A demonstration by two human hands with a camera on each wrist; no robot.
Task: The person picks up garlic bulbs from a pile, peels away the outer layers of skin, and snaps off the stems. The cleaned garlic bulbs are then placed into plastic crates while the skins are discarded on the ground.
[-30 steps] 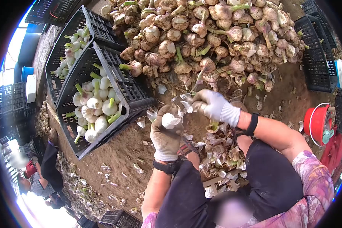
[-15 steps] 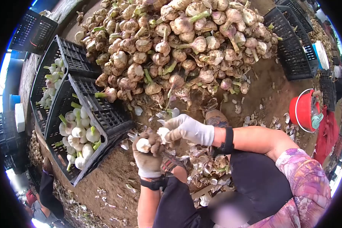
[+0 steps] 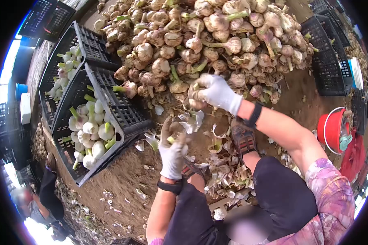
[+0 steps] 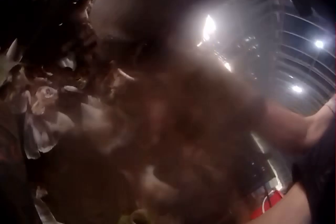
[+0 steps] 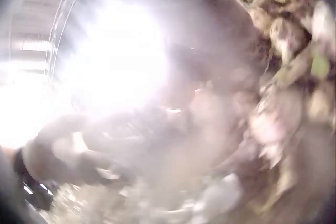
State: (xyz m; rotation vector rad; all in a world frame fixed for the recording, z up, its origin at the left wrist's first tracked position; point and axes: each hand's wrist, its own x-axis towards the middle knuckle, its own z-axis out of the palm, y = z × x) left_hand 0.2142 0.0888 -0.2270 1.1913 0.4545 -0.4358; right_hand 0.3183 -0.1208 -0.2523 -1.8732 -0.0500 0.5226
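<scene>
My left hand (image 3: 173,153), in a white knit glove with brown-coated fingers, has its fingers curled above loose skins. A short pale-green garlic stem (image 3: 170,140) pokes out between them; the bulb itself is hidden by the hand. At the near edge of the heap, my gloved right hand (image 3: 218,93) grips an unpeeled garlic bulb (image 3: 197,103), which shows just under the fingers. Peeled papery skins (image 3: 191,121) lie between the two hands. Both wrist views are blurred; garlic (image 5: 286,35) from the heap shows at the right wrist view's right side.
A large heap of dirty garlic bulbs (image 3: 167,41) lies ahead. At left, a black plastic crate (image 3: 129,130) holds cleaned white bulbs, with another crate behind it. Empty black crates (image 3: 327,65) and a red bucket (image 3: 329,130) stand at right. Another person sits far left.
The white peeled bulb in my left hand has gone from sight as that hand turned over. My right hand has left the left hand and reached forward to the heap, taking hold of a bulb.
</scene>
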